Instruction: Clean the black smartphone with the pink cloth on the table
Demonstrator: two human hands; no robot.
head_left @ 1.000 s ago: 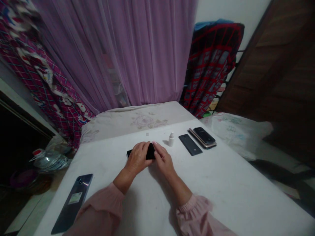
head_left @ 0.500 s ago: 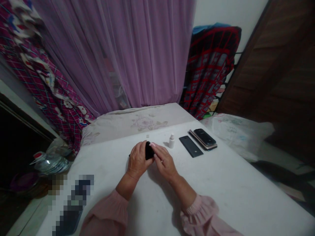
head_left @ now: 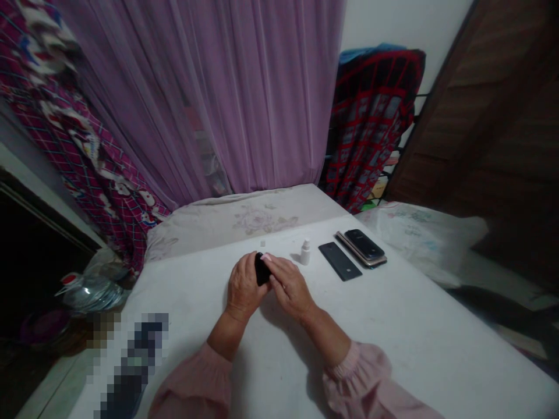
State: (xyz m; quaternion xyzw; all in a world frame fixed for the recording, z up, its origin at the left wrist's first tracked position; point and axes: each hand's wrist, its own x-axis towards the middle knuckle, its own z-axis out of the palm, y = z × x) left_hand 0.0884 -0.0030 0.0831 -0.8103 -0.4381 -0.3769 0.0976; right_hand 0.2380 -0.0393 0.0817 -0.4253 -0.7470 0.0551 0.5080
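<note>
A purple curtain (head_left: 262,87) hangs behind the white table (head_left: 406,343); a clear red-capped jug (head_left: 94,291) sits off its left side. Mid-table, the curled left hand (head_left: 243,285) grips and partly hides a black phone (head_left: 262,272); the half-closed right hand (head_left: 290,286) touches it, whether gripping I can't tell. Rightward: stacked phones (head_left: 364,244), lettering unreadable, a grey phone (head_left: 339,262), a white bottle (head_left: 305,254).

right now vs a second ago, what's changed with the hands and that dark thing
The dark object has turned or tilted: its end that stuck out past the left hand no longer shows. Nothing was visibly let go: the left hand still holds it, with the right hand against it. The white bottle, flat grey phone and stacked phones stayed put.
</note>
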